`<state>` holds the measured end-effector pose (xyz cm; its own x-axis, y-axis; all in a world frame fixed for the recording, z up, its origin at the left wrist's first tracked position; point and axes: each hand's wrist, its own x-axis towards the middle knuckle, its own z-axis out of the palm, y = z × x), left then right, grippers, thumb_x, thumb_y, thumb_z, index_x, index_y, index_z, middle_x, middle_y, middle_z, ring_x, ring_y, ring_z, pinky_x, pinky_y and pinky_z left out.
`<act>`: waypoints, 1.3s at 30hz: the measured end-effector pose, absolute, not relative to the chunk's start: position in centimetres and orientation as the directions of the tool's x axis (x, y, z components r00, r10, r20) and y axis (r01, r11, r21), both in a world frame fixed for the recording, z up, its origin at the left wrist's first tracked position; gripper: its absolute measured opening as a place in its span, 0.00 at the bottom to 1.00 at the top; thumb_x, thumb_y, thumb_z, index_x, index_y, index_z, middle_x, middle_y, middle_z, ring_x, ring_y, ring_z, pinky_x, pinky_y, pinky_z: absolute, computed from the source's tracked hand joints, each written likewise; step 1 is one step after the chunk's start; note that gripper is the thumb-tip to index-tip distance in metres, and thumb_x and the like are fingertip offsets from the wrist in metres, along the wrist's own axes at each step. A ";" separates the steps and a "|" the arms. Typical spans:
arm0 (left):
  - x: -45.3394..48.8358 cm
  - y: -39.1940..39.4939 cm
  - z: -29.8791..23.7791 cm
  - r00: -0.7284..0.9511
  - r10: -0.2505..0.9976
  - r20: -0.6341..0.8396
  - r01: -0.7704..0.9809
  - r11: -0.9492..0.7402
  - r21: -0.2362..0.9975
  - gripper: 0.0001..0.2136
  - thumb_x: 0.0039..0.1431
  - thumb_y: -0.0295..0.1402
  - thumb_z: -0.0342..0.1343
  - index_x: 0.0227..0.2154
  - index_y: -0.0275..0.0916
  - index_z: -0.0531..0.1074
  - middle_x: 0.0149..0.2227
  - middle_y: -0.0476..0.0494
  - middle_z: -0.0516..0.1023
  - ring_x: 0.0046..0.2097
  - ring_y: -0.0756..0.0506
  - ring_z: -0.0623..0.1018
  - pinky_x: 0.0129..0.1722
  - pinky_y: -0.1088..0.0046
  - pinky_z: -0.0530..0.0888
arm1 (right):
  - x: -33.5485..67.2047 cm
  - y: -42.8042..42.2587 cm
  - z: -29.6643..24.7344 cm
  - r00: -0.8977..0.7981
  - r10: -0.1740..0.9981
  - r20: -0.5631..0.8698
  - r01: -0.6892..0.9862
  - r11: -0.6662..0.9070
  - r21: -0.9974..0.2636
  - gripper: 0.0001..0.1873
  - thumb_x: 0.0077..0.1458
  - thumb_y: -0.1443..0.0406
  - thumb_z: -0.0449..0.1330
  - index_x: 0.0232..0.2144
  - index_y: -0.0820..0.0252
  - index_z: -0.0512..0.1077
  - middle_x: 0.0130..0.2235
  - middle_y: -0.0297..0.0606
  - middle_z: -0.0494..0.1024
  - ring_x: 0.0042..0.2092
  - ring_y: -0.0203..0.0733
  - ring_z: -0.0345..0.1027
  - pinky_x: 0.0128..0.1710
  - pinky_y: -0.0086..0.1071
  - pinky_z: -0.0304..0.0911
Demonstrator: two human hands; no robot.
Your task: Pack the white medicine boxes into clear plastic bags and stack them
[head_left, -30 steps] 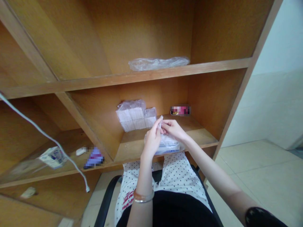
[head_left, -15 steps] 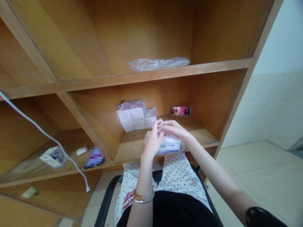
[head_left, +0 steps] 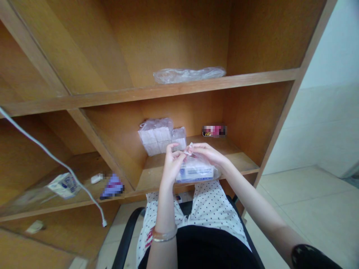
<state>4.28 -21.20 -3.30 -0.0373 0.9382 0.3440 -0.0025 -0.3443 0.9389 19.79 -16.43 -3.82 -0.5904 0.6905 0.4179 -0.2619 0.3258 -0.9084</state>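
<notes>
Working from the left, you have a white cable (head_left: 47,149) hanging past a white carton (head_left: 64,185) on the lower-left shelf (head_left: 50,179). On the middle shelf (head_left: 157,168) sits a film-wrapped stack of white packets (head_left: 155,136), its wrap in place. Your left hand (head_left: 171,166) and right hand (head_left: 206,152) are together, pinching the gathered top of a clear plastic bag (head_left: 196,172), with a labelled box (head_left: 195,173) inside it, held over the shelf's front edge. Your fingers hide the bag's mouth, so you cannot tell whether it is closed. The box's label is unreadable, and a small pack (head_left: 214,130) further right is blurred out.
</notes>
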 end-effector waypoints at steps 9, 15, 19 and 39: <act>4.0 -21.2 -3.2 -0.155 0.919 0.362 0.118 -0.347 0.931 0.10 0.49 0.28 0.54 0.37 0.40 0.65 0.19 0.56 0.68 0.23 0.51 0.70 0.26 0.77 0.65 | 18.9 -17.5 -4.5 -0.433 0.633 0.641 0.465 0.767 -0.443 0.11 0.59 0.64 0.56 0.38 0.55 0.78 0.43 0.42 0.74 0.46 0.45 0.64 0.47 0.41 0.58; 3.7 -20.8 -3.7 -0.091 0.936 0.340 0.042 -0.338 0.940 0.11 0.52 0.35 0.57 0.37 0.37 0.68 0.25 0.48 0.76 0.25 0.50 0.73 0.28 0.75 0.69 | 18.9 -17.7 -4.4 -0.409 0.630 0.660 0.606 0.728 -0.320 0.14 0.61 0.63 0.53 0.44 0.53 0.76 0.54 0.46 0.69 0.53 0.51 0.60 0.49 0.47 0.57; 3.4 -20.5 -4.0 -0.062 0.942 0.330 0.001 -0.331 0.944 0.14 0.49 0.35 0.60 0.38 0.35 0.72 0.29 0.46 0.78 0.29 0.49 0.76 0.32 0.73 0.71 | 18.9 -17.8 -4.3 -0.420 0.612 0.670 0.603 0.740 -0.297 0.14 0.61 0.64 0.52 0.45 0.53 0.75 0.59 0.45 0.65 0.58 0.52 0.58 0.52 0.49 0.56; 3.2 -19.2 -5.5 -0.258 0.797 0.546 0.379 -0.436 0.816 0.05 0.55 0.33 0.52 0.30 0.38 0.71 0.33 0.46 0.77 0.37 0.47 0.76 0.41 0.72 0.70 | 21.3 -17.5 -3.2 -0.545 0.580 0.606 0.391 0.815 -0.429 0.13 0.60 0.64 0.55 0.43 0.49 0.77 0.58 0.39 0.68 0.60 0.47 0.58 0.57 0.49 0.55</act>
<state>3.20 -19.24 -5.51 -0.2580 0.7972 0.5458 0.3789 -0.4361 0.8162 21.32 -17.49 -3.19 -0.5447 0.5801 0.6056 0.3907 0.8145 -0.4289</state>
